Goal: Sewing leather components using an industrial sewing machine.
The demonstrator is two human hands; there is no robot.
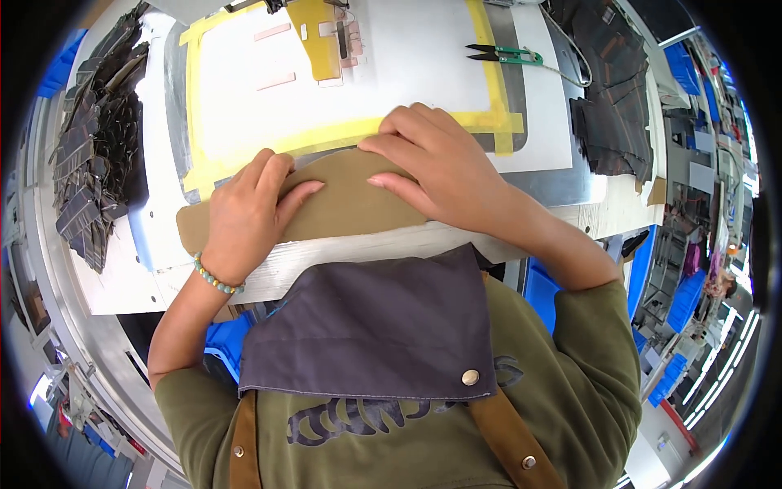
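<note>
A flat olive-tan panel (350, 204) with a curved far edge lies along the front edge of the worktable; whether it is cloth or stiff board I cannot tell. My left hand (254, 208) pinches its far edge left of the middle, thumb on the near face and fingers bent behind. On the right part of the same edge, my right hand (444, 167) grips likewise, its thumb pointing left. Between the two thumbs the edge bulges up slightly. The fingertips behind the panel are partly hidden.
Yellow tape (326, 133) frames a white work surface with a yellow template (314, 41) under a machine part at the far side. Green-handled thread snips (505, 55) lie far right. Dark striped cloth pieces are piled at left (98, 138) and right (612, 98). Blue bins (542, 293) stand below.
</note>
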